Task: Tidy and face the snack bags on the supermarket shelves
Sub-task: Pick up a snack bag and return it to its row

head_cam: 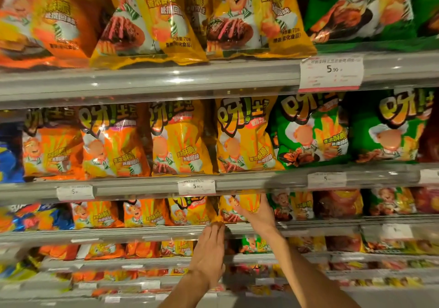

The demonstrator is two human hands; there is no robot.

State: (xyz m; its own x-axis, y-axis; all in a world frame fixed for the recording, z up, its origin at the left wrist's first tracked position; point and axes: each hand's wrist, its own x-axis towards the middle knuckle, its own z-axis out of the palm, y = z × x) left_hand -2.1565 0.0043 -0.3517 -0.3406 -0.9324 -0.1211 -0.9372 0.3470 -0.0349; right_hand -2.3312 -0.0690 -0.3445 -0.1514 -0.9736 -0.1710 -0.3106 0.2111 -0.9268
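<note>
While snack bags fill five visible shelves (pixel 147 79), the second shelf (pixel 237 184) carries two orange, two yellow and two green bags. Below it, the right hand (pixel 257 215) lies flat against a yellow bag (pixel 234 206); the left hand (pixel 210 248), fingers straight, touches its lower corner.

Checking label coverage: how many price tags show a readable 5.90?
2: the large price tag on the top shelf rail at right, and the small tag on the rail above the hands. Other tags are too blurred.
</note>
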